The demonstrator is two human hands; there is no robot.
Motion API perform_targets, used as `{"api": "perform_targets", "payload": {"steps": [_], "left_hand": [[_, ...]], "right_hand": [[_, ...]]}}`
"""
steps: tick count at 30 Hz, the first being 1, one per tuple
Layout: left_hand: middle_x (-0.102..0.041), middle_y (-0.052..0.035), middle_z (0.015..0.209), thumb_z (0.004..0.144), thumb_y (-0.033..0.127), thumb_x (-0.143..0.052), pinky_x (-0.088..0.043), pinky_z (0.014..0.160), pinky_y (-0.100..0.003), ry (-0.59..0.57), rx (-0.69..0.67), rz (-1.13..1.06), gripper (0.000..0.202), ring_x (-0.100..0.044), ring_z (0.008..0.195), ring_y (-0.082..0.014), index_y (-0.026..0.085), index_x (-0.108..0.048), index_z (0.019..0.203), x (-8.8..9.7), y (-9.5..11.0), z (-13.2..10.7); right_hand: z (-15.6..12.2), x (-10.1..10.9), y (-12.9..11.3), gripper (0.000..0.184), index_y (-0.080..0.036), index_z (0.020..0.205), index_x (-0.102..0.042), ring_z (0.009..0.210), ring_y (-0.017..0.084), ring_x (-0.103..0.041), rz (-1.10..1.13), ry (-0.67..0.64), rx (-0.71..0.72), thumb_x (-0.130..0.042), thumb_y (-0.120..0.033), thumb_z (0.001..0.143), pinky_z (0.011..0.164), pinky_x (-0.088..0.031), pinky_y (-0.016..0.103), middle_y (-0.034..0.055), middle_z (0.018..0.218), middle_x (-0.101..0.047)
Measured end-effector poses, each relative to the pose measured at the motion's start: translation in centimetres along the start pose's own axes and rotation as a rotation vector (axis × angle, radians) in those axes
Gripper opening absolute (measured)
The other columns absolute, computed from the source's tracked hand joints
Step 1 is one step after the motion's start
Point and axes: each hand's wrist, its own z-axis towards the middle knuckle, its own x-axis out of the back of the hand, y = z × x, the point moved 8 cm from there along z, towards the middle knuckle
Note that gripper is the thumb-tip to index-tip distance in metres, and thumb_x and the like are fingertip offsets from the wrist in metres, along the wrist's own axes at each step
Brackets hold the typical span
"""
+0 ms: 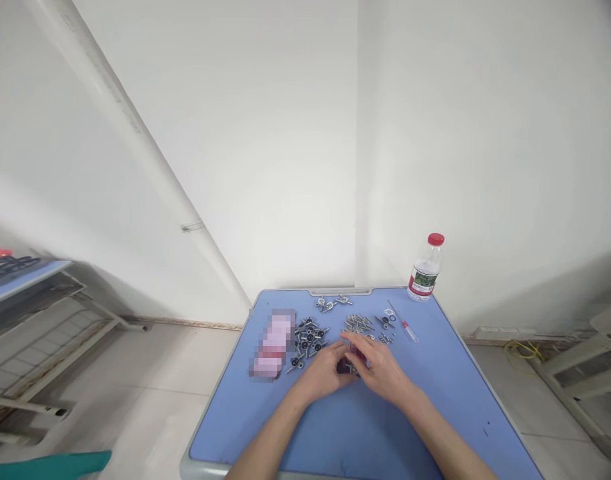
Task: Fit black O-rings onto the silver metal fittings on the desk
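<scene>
My left hand and my right hand meet over the near middle of the blue table. Between them sits a small black and metal part, mostly covered by fingers. The left fingers are closed about it. The right fingers are curled against it, and something reddish shows behind them, too hidden to name. Left of my hands lies a pile of black-headed metal parts. Just beyond them are a heap of metal pins and several tiny metal pieces.
A thin screwdriver lies at the right, near small rings. A red-capped bottle stands at the back right corner. Several metal fittings lie along the back. A blurred pinkish item lies left. Beyond the table rises a white wall.
</scene>
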Motion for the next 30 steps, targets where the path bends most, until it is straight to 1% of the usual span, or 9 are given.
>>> {"api": "perform_targets", "payload": {"steps": [4, 8, 14, 17, 20, 23, 27, 30], "left_hand": [[-0.062, -0.0023, 0.101, 0.070, 0.010, -0.063, -0.046, 0.076, -0.026, 0.002, 0.007, -0.011, 0.027, -0.058, 0.088, -0.0168, 0.020, -0.061, 0.095, 0.0, 0.1, 0.1], [-0.063, -0.0033, 0.103, 0.071, 0.010, -0.063, -0.046, 0.078, -0.027, 0.018, -0.007, -0.002, 0.024, -0.058, 0.090, -0.0176, 0.019, -0.061, 0.093, 0.0, 0.1, 0.0], [-0.064, -0.0026, 0.100, 0.071, 0.013, -0.064, -0.047, 0.077, -0.028, 0.015, 0.032, 0.043, 0.020, -0.059, 0.089, -0.0180, 0.018, -0.061, 0.090, -0.1, -0.2, -0.1], [-0.064, -0.0024, 0.106, 0.070, 0.010, -0.063, -0.047, 0.081, -0.028, 0.027, 0.022, 0.031, 0.025, -0.059, 0.092, -0.0181, 0.019, -0.061, 0.094, -0.2, -0.2, -0.1], [-0.063, -0.0029, 0.112, 0.069, 0.009, -0.064, -0.047, 0.084, -0.029, 0.039, 0.013, 0.035, 0.033, -0.058, 0.096, -0.0186, 0.019, -0.062, 0.100, -0.2, -0.3, 0.0], [-0.063, -0.0029, 0.110, 0.069, 0.010, -0.064, -0.047, 0.081, -0.028, 0.029, 0.016, 0.049, 0.035, -0.058, 0.092, -0.0180, 0.020, -0.062, 0.103, -0.3, -0.5, 0.0], [-0.062, -0.0023, 0.100, 0.070, 0.011, -0.062, -0.046, 0.071, -0.026, 0.025, 0.012, 0.070, 0.029, -0.057, 0.081, -0.0157, 0.018, -0.062, 0.098, -0.3, -0.5, 0.0], [-0.062, -0.0023, 0.099, 0.071, 0.011, -0.062, -0.046, 0.071, -0.027, 0.030, 0.000, 0.076, 0.027, -0.057, 0.082, -0.0158, 0.018, -0.062, 0.098, -0.4, -0.4, 0.0]], "right_hand": [[-0.1, -0.1, 0.0, 0.038, -0.025, 0.131, -0.046, 0.081, 0.019, -0.063, -0.016, -0.016, -0.003, -0.042, -0.017, 0.094, 0.071, -0.053, 0.034, 0.0075, 0.100, -0.065], [-0.1, -0.4, -0.1, 0.039, -0.025, 0.132, -0.045, 0.082, 0.020, -0.063, -0.033, -0.040, -0.001, -0.041, -0.017, 0.094, 0.071, -0.053, 0.034, 0.0084, 0.104, -0.064], [-0.1, -0.5, -0.8, 0.037, -0.024, 0.131, -0.045, 0.081, 0.020, -0.061, -0.085, -0.045, 0.050, -0.040, -0.018, 0.095, 0.068, -0.051, 0.034, 0.0083, 0.099, -0.064], [-0.1, 0.0, -0.8, 0.034, -0.023, 0.128, -0.048, 0.077, 0.019, -0.060, -0.098, -0.005, 0.060, -0.042, -0.020, 0.095, 0.065, -0.050, 0.033, 0.0074, 0.093, -0.063], [0.0, 0.4, -0.8, 0.032, -0.023, 0.126, -0.051, 0.075, 0.018, -0.059, -0.082, 0.036, 0.069, -0.041, -0.020, 0.096, 0.064, -0.050, 0.031, 0.0072, 0.092, -0.062], [0.1, 0.8, -1.0, 0.033, -0.023, 0.126, -0.052, 0.075, 0.017, -0.059, -0.060, 0.070, 0.087, -0.040, -0.019, 0.096, 0.064, -0.050, 0.030, 0.0074, 0.093, -0.061], [0.2, 1.0, -1.2, 0.034, -0.023, 0.125, -0.054, 0.077, 0.017, -0.060, -0.036, 0.068, 0.084, -0.039, -0.017, 0.095, 0.066, -0.050, 0.030, 0.0072, 0.093, -0.062], [0.3, 1.0, -1.2, 0.034, -0.024, 0.125, -0.053, 0.082, 0.018, -0.061, 0.000, 0.054, 0.069, -0.040, -0.016, 0.094, 0.071, -0.050, 0.031, 0.0062, 0.092, -0.065]]}}
